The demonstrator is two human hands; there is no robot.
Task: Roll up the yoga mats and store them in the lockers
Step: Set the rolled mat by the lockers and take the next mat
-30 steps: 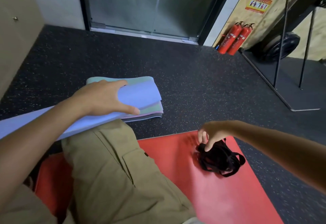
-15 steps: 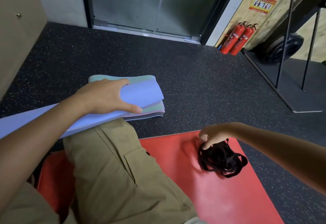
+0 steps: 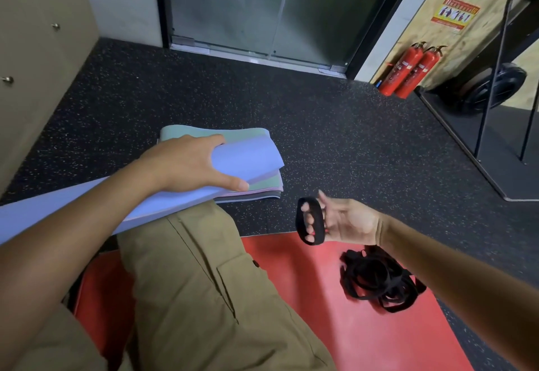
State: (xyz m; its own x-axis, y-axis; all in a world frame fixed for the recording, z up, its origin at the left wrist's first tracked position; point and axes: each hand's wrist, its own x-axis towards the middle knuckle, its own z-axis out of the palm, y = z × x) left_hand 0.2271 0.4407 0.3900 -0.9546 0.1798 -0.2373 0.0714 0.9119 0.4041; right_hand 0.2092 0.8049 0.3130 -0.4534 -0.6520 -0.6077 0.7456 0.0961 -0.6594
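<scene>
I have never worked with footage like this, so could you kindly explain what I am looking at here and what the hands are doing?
One camera sits on a person's head, looking forward and down, so both bare arms reach in from below. The person is on a red mat on a dark floor. The left hand grips a rolled blue mat resting across the thigh, above a flat stack of mats. The right hand, palm up, has a black band looped round its fingers; a pile of bands lies on the red mat. Lockers stand at left.
</scene>
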